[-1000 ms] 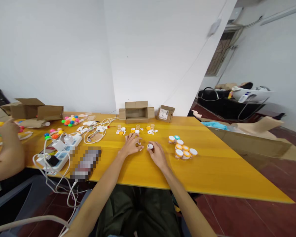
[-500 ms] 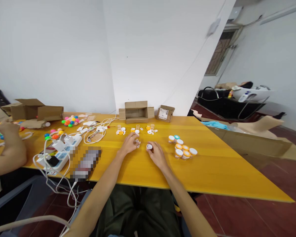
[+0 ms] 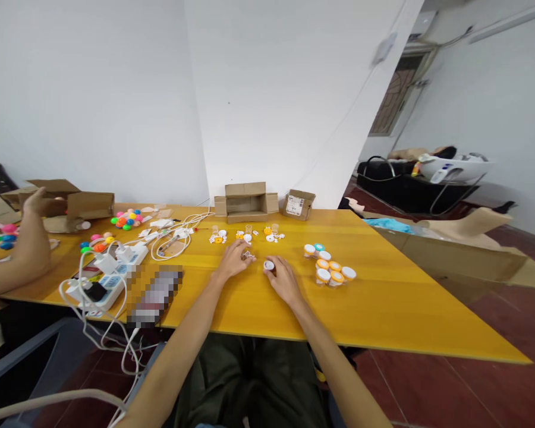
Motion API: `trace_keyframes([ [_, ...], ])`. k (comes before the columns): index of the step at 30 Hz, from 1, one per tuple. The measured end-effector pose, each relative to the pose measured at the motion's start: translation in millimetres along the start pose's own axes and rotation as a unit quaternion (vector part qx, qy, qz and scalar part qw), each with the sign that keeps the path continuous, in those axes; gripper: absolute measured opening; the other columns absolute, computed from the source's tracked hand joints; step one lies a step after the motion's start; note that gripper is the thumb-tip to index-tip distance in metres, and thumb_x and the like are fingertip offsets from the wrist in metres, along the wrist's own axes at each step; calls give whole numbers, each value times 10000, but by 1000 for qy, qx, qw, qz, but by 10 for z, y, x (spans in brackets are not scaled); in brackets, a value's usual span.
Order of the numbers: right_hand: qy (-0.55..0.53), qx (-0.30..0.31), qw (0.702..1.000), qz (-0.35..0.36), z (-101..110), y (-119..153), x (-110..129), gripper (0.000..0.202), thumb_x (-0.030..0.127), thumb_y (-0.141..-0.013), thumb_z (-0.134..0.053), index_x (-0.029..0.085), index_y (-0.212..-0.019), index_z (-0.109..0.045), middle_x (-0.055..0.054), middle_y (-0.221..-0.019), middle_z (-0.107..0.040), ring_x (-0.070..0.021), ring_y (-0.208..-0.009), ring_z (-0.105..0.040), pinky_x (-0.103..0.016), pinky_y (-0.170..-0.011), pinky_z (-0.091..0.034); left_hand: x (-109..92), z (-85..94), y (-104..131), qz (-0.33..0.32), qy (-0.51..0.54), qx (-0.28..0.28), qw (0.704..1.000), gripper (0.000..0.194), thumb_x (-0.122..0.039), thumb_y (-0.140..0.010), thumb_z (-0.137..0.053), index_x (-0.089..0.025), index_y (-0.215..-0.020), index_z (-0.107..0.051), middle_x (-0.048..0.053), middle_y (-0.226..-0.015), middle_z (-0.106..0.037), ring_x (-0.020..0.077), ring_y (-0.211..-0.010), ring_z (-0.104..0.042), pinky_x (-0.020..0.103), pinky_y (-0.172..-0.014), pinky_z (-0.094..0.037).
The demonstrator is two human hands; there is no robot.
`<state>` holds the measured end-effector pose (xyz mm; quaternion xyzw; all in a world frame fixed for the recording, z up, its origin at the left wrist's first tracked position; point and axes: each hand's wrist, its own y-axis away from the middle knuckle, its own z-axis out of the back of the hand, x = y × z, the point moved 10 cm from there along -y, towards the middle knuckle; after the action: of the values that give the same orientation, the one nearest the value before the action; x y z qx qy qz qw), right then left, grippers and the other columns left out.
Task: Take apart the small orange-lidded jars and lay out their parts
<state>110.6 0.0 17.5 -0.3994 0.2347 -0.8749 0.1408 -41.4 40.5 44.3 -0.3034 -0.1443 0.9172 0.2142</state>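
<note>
Small white plastic pieces (image 3: 249, 255) are pinched at the fingertips of the left hand (image 3: 233, 260); to their right, a white-rimmed cup (image 3: 268, 265) is gripped between thumb and fingers of the right hand (image 3: 286, 281).

You sit in a simple workshop-like room: a counter (image 3: 383, 315) is under your fingers (image 3: 280, 264), an open carton (image 3: 245, 205) beyond them, a power strip (image 3: 116, 285) left, lidded cups (image 3: 334, 267) right.
</note>
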Motion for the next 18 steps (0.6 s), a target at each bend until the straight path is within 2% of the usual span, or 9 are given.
trace_keyframes([
  [3,-10,-4,1000,5,2,0,-2,298,140,-760,-573,251,-1021,-666,-57,-1005,-703,-257,-975,-643,-410,-912,-513,-2,-16,4,1,-25,10,1000,357,-242,-763,-727,-272,-1114,-672,49,-1190,-629,248,-1149,-590,393,-1007,-476],
  [9,-76,-20,997,-5,21,-8,-31,291,178,-742,-584,244,-1013,-667,-57,-1002,-713,-257,-979,-655,-425,-915,-528,-80,29,4,-7,-53,2,999,334,-168,-801,-639,-252,-1122,-666,73,-1209,-622,265,-1173,-556,429,-1008,-442],
  [13,-172,-23,983,-52,-3,-31,-144,252,271,-741,-628,227,-987,-662,-61,-988,-728,-241,-892,-687,-405,-833,-570,-349,25,59,-63,-53,2,997,369,-152,-804,-609,-262,-1154,-649,72,-1246,-609,279,-1240,-486,448,-1042,-389],
  [16,-244,-29,966,-82,-21,-40,-229,267,358,-734,-676,220,-961,-655,-68,-954,-742,-235,-850,-705,-393,-790,-586,-575,-76,134,-108,-50,26,993,365,-200,-802,-635,-278,-1158,-638,65,-1224,-618,297,-1278,-440,466,-1073,-337],
  [18,-279,-28,955,-94,-35,-40,-266,288,404,-725,-701,221,-943,-653,-65,-920,-746,-237,-853,-712,-397,-801,-587,-682,-162,175,-131,-41,43,990,340,-217,-804,-640,-271,-1140,-633,64,-1168,-638,294,-1240,-463,458,-1054,-343],
])
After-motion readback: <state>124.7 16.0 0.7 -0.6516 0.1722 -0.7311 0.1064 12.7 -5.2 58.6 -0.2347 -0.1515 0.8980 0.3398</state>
